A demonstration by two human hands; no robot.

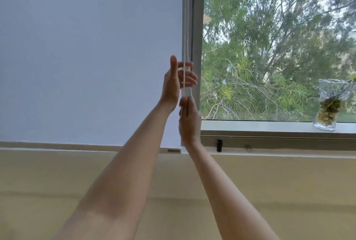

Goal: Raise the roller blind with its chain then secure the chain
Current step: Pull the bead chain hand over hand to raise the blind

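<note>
- Roller blind (90, 57) covered the frame's left half, fully down; glass vase (328, 105) stood on the sill at right.
- Chain (185, 28) hung at centre beside the window frame (198, 28).
- Left hand (176, 81) was open, fingers spread behind the chain.
- Right hand (188, 118), below it, pinched the chain.

Pale grey-white roller blind (90, 57), white chain (185, 28), beige wall (269, 182)

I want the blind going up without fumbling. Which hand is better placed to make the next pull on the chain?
Probably the right hand: it looks pinched on the chain, while the left hand is open around it.
</note>
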